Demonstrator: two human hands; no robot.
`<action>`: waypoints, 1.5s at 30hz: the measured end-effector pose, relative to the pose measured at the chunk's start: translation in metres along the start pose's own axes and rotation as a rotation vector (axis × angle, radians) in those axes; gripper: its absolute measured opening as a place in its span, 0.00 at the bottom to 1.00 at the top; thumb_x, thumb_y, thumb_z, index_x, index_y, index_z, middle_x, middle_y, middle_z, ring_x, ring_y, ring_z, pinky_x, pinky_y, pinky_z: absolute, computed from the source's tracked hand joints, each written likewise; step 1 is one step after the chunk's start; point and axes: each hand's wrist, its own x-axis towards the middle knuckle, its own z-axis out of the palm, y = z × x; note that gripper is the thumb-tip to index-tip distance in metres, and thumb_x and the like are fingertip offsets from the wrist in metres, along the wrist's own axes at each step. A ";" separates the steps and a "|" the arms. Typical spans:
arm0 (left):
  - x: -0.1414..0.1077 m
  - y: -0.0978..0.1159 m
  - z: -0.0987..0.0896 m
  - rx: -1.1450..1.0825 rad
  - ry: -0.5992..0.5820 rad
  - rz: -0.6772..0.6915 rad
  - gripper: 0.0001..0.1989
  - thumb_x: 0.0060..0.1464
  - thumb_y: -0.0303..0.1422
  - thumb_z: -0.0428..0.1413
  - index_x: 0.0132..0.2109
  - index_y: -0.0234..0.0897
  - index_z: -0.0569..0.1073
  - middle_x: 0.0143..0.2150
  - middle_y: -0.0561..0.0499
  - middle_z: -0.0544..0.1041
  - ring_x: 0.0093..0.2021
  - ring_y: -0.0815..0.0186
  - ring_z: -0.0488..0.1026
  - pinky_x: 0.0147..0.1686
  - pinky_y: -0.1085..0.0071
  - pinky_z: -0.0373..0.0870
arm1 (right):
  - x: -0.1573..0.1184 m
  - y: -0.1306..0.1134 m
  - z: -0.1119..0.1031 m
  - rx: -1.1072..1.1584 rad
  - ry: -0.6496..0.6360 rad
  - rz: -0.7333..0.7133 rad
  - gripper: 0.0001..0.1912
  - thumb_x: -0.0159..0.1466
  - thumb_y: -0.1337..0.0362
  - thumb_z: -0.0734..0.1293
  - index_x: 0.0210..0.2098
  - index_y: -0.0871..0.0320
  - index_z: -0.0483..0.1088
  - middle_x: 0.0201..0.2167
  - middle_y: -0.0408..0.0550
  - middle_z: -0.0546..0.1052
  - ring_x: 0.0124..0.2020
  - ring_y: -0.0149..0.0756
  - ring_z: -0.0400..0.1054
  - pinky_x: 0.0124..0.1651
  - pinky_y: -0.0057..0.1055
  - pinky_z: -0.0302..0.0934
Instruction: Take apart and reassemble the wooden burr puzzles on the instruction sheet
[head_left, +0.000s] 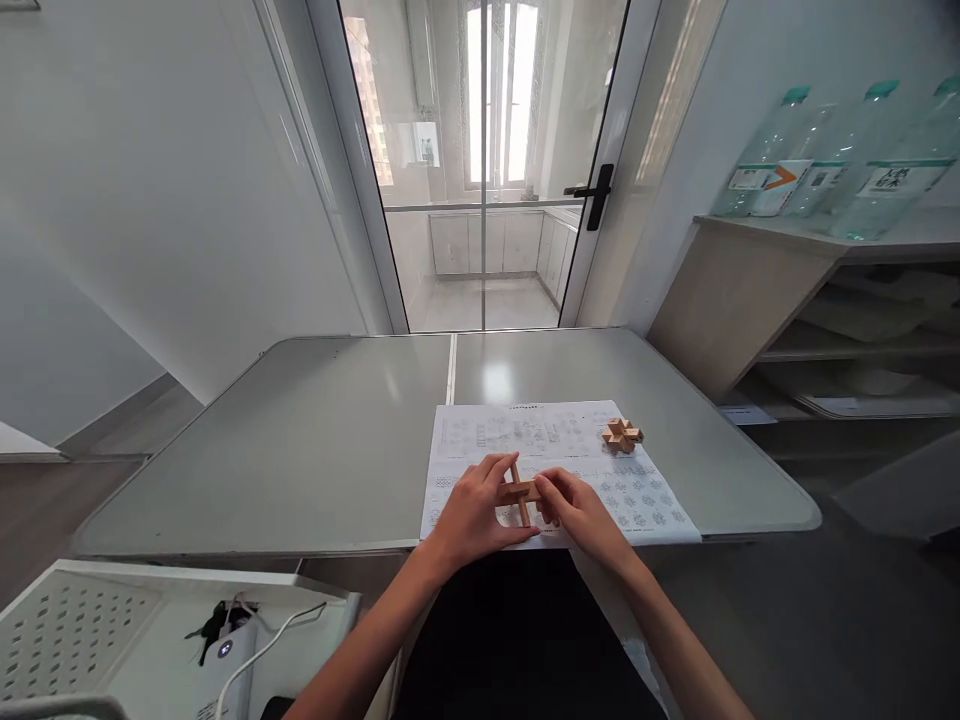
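Over the near part of a printed sheet [555, 425], both hands are on a cross-shaped set of wooden sticks [518, 492]. My left hand [476, 505] has its thumb and fingers at the two ends of the upright stick. The crossing piece is pinched at its right end by my right hand [577, 507]. An interlocked wooden block puzzle [622, 436] rests at the sheet's right edge, apart from both hands. The sheet carries rows of small diagrams and lies on the grey table [337, 440].
A white tray [322, 580] at the lower left holds a power bank [229, 665], a cable and keys. Plastic bottles [817, 175] stand on a shelf unit [757, 290] at the right. Beyond the table is a glass door [450, 240].
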 end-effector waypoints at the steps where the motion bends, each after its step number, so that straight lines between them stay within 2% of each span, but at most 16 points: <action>1: 0.000 0.000 0.001 -0.010 -0.002 -0.003 0.48 0.42 0.40 0.75 0.67 0.47 0.62 0.61 0.44 0.72 0.53 0.51 0.76 0.54 0.51 0.76 | 0.001 0.001 0.002 0.040 -0.016 0.016 0.27 0.66 0.37 0.66 0.37 0.56 0.71 0.24 0.42 0.72 0.24 0.34 0.65 0.29 0.32 0.61; 5: -0.002 0.000 0.003 -0.101 -0.008 0.003 0.47 0.44 0.42 0.74 0.67 0.48 0.61 0.61 0.45 0.72 0.55 0.54 0.76 0.55 0.55 0.76 | 0.000 0.002 0.007 0.137 -0.047 0.046 0.28 0.65 0.35 0.66 0.36 0.56 0.69 0.22 0.40 0.71 0.21 0.31 0.62 0.26 0.31 0.58; 11: -0.005 0.005 -0.002 -0.145 0.007 0.030 0.45 0.47 0.39 0.73 0.68 0.48 0.61 0.60 0.47 0.72 0.56 0.57 0.75 0.56 0.60 0.75 | -0.004 0.002 0.007 0.190 -0.037 0.051 0.28 0.64 0.36 0.68 0.36 0.57 0.70 0.22 0.41 0.72 0.22 0.32 0.63 0.28 0.31 0.59; 19: -0.009 0.002 -0.009 -0.110 0.019 0.030 0.46 0.46 0.41 0.73 0.68 0.48 0.62 0.61 0.46 0.72 0.56 0.54 0.76 0.57 0.57 0.75 | -0.005 0.000 0.004 0.189 -0.040 0.042 0.27 0.65 0.37 0.68 0.36 0.57 0.70 0.23 0.43 0.72 0.23 0.31 0.62 0.28 0.30 0.58; 29: -0.012 0.000 -0.012 -0.145 0.007 0.021 0.48 0.45 0.39 0.74 0.69 0.52 0.60 0.63 0.47 0.71 0.51 0.58 0.77 0.54 0.56 0.77 | -0.013 -0.020 0.004 0.027 0.000 -0.015 0.24 0.69 0.40 0.65 0.39 0.56 0.71 0.26 0.44 0.74 0.24 0.33 0.63 0.29 0.31 0.59; 35: -0.014 0.004 -0.011 -0.128 0.031 0.053 0.46 0.49 0.35 0.72 0.70 0.54 0.59 0.67 0.46 0.68 0.56 0.56 0.75 0.60 0.52 0.73 | -0.023 -0.027 0.005 -0.109 0.066 -0.093 0.22 0.72 0.43 0.63 0.44 0.56 0.71 0.27 0.45 0.76 0.25 0.34 0.66 0.31 0.31 0.60; 38: -0.014 0.004 -0.009 -0.211 0.022 -0.013 0.51 0.46 0.37 0.74 0.71 0.55 0.56 0.69 0.45 0.66 0.59 0.53 0.73 0.61 0.49 0.73 | -0.023 -0.026 0.005 -0.097 0.089 -0.093 0.22 0.72 0.42 0.62 0.44 0.55 0.71 0.28 0.45 0.77 0.26 0.35 0.67 0.32 0.32 0.61; 41: -0.013 0.001 -0.006 -0.404 0.012 -0.148 0.56 0.43 0.41 0.75 0.73 0.54 0.53 0.71 0.41 0.64 0.62 0.49 0.72 0.63 0.45 0.70 | -0.023 -0.027 0.003 -0.087 0.105 -0.080 0.24 0.70 0.40 0.63 0.44 0.55 0.71 0.28 0.46 0.77 0.26 0.36 0.68 0.32 0.33 0.62; 45: -0.012 -0.005 -0.008 -0.720 -0.090 -0.315 0.47 0.54 0.47 0.68 0.73 0.48 0.54 0.69 0.37 0.68 0.66 0.48 0.71 0.67 0.43 0.63 | -0.023 -0.030 0.002 -0.085 0.097 -0.085 0.25 0.70 0.38 0.63 0.44 0.55 0.72 0.28 0.47 0.77 0.26 0.38 0.68 0.32 0.34 0.62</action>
